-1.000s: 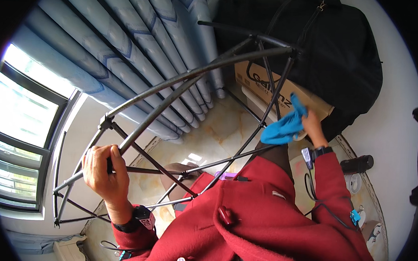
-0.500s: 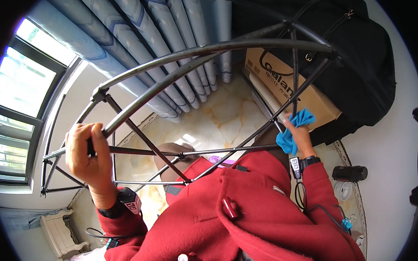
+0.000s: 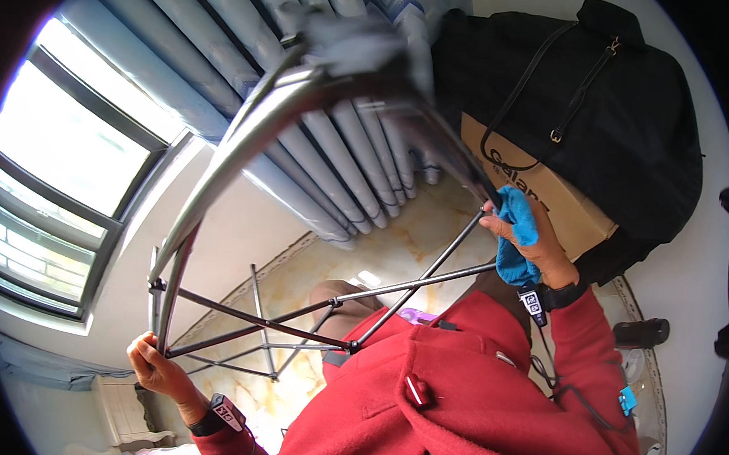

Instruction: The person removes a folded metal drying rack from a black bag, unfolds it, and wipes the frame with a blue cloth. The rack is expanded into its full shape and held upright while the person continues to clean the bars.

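A dark metal tube frame (image 3: 334,301), with crossed bars and a curved side, stands up in front of me over my lap. My left hand (image 3: 153,363) is closed round its lower left corner, near a joint. On the right, my right hand (image 3: 545,245) grips a crumpled blue cloth (image 3: 515,264) and presses it against the end of a dark bar. The cloth covers part of the fingers and the bar there. At the top, the frame is smeared by motion.
Behind the frame hang blue curtains (image 3: 267,41); a window (image 3: 65,129) is on the left. A large black bag (image 3: 634,126) leans over a brown carton (image 3: 575,214) at the far right. A black cylinder (image 3: 641,333) lies near the right wall, and a pale cabinet (image 3: 124,413) stands lower left.
The frame has turned and its top has swung left and toward me. My left hand has moved down to the lower corner. My right hand, with the cloth, has shifted slightly right.
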`<state>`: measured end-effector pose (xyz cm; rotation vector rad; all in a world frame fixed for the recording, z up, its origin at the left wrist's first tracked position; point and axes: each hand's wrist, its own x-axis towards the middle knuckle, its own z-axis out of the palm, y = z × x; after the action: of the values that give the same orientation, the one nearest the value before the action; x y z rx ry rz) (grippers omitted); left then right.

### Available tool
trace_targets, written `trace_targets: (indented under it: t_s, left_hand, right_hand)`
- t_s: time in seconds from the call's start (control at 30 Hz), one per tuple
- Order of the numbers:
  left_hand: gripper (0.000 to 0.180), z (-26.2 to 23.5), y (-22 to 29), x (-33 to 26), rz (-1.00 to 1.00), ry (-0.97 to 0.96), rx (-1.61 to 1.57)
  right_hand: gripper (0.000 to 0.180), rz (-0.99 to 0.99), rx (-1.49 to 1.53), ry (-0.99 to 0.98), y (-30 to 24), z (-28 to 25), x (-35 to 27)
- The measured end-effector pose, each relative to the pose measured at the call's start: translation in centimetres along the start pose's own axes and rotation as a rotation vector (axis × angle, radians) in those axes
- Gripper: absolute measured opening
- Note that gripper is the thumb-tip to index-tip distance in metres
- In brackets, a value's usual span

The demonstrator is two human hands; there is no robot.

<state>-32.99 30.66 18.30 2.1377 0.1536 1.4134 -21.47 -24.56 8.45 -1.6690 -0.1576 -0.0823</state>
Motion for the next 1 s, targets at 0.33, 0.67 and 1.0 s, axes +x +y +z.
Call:
trace_targets:
  t_s: [0.33, 0.67, 1.0]
  left_hand:
    - [0.028, -1.3, -13.5, 1.4, -0.177, 0.060, -0.215]
    - [0.041, -2.2, -23.5, 1.3, -0.576, -0.108, 0.024]
    - [0.026, -1.8, -17.7, 0.7, -0.190, 0.234, 0.331]
  right_hand:
    - [0.039, -0.163, -0.188, -0.300, -6.4, 4.2, 2.0]
    - [0.057, -0.085, -0.170, -0.640, -9.4, 10.3, 1.6]
    - [0.040, 0.049, 0.032, -0.744, -13.5, 16.8, 2.4]
